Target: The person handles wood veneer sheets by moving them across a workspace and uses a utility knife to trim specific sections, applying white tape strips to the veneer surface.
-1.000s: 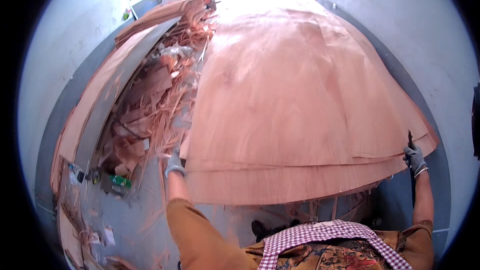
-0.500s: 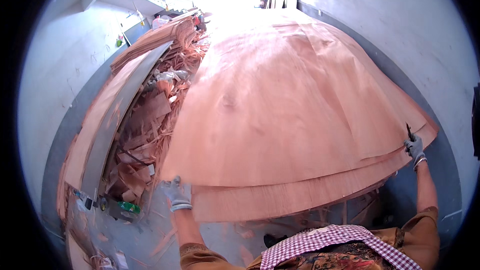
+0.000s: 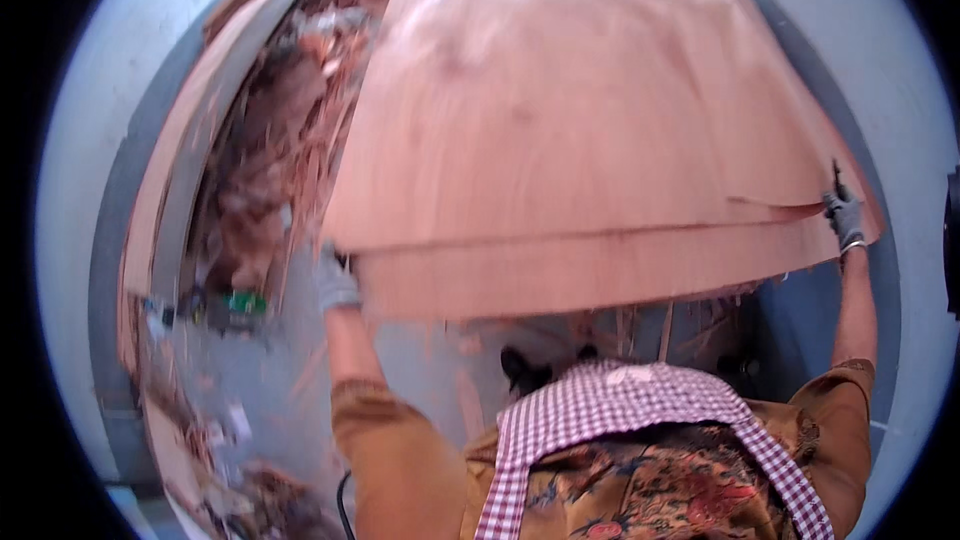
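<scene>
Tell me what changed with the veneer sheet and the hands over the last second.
The top veneer sheet has been lifted, its near edge now raised clear of the sheet below and filling more of the view. The left hand moved up and inward with its corner; the right hand rose with the other corner. Both gloved hands kept their grip. The scrap pile on the left stayed put.

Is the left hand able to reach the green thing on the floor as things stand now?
Probably not at once. The left hand is gripping the near left corner of the top veneer sheet, as the right hand grips the right corner. The green thing lies unobstructed, lower left, apart from the hand.
</scene>
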